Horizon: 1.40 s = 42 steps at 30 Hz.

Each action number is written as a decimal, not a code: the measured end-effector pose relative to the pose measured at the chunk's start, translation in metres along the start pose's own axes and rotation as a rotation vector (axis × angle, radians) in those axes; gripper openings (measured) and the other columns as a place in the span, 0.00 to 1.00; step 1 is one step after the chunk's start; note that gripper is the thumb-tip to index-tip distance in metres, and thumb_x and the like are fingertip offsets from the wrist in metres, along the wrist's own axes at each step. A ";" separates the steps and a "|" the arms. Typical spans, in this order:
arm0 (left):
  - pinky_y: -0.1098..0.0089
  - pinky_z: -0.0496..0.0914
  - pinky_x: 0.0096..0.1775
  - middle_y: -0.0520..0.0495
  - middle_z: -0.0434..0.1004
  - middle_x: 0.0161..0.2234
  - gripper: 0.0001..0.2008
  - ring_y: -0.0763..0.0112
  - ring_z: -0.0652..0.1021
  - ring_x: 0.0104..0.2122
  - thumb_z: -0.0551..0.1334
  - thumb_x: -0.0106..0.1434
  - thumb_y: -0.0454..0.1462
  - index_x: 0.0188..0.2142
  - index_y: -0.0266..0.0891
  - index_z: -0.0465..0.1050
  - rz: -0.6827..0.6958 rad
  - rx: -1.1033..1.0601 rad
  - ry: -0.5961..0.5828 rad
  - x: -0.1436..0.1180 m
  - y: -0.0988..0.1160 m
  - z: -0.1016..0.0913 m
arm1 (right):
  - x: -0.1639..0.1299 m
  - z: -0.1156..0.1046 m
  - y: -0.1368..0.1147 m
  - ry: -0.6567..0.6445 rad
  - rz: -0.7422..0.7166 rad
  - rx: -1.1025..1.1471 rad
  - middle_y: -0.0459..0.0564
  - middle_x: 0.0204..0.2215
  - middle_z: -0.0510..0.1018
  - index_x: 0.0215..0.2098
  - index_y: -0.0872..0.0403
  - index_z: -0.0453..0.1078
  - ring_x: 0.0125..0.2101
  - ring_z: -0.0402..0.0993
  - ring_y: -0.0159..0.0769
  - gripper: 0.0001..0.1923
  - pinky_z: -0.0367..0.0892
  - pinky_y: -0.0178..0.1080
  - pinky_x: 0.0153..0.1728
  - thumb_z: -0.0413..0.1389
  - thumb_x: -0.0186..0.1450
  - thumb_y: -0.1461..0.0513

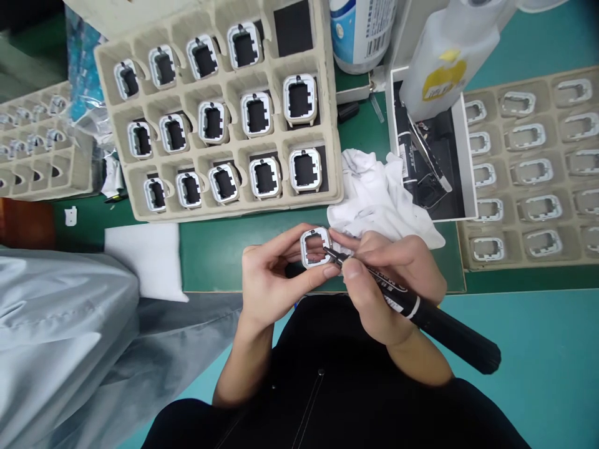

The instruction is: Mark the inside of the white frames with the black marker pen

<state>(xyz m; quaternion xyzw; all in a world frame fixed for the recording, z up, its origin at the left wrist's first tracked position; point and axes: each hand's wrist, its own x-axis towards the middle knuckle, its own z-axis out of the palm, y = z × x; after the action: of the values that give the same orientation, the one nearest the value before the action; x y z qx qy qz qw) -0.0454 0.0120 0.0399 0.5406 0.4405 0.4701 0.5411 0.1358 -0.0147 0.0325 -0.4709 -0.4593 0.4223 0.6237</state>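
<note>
The left hand (269,284) pinches a small silver frame (314,248) by its edges, thumb along the near side and fingertips on the far side, so the open middle faces up just above the near edge of the green mat (210,255). The right hand (388,280) is closed round a black marker (421,308) in a writing grip, thumb and forefinger low on the barrel, with the tip touching the frame's inner right edge. To do this stroke well, I judge the left pinch should stay on the outer rim only, clear of the tip's path, while the right hand braces against the left so the tip cannot skate onto the outer face; light pressure and short strokes look wise. Just beyond the hands lies a crumpled white cloth (379,196). Further out, a pulp tray (224,212) holds 14 frames with dark centres, and 1 compartment at its top right shows only a dark insert. To the right a second tray (468,259) carries open frames, beside a white box (461,156) and bottles (360,28). At the left, another person's grey sleeve (60,337) is in view.
</note>
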 end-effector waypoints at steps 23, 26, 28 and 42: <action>0.87 0.83 0.59 0.66 0.95 0.57 0.50 0.80 0.94 0.51 0.88 0.65 0.20 0.74 0.75 0.93 0.051 0.203 0.000 -0.005 -0.009 -0.006 | 0.002 0.007 0.005 0.020 -0.023 0.009 0.49 0.38 0.83 0.50 0.50 0.76 0.40 0.85 0.44 0.20 0.95 0.56 0.52 0.82 0.72 0.59; 0.84 0.85 0.59 0.65 0.95 0.56 0.48 0.79 0.94 0.50 0.87 0.68 0.21 0.75 0.73 0.93 0.080 0.249 0.007 -0.008 -0.011 -0.006 | -0.005 0.003 0.006 -0.003 -0.088 -0.018 0.46 0.38 0.83 0.51 0.51 0.77 0.39 0.85 0.38 0.16 0.95 0.54 0.58 0.78 0.74 0.66; 0.83 0.86 0.60 0.66 0.95 0.55 0.46 0.79 0.94 0.49 0.86 0.70 0.22 0.76 0.71 0.92 0.103 0.279 0.010 -0.009 -0.011 -0.005 | -0.008 -0.001 0.008 -0.027 -0.146 -0.029 0.42 0.37 0.81 0.53 0.53 0.77 0.38 0.84 0.32 0.14 0.94 0.56 0.66 0.74 0.77 0.70; 0.82 0.81 0.56 0.64 0.94 0.56 0.35 0.81 0.89 0.45 0.85 0.76 0.30 0.76 0.63 0.89 0.162 0.491 0.045 -0.020 -0.016 -0.008 | -0.001 0.001 0.004 -0.063 -0.213 -0.053 0.39 0.34 0.75 0.51 0.54 0.74 0.34 0.77 0.25 0.10 0.94 0.59 0.69 0.69 0.82 0.71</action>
<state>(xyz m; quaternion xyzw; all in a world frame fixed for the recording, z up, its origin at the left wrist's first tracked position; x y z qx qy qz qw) -0.0562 -0.0057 0.0226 0.6786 0.5087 0.4028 0.3442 0.1346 -0.0147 0.0284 -0.4222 -0.5370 0.3561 0.6376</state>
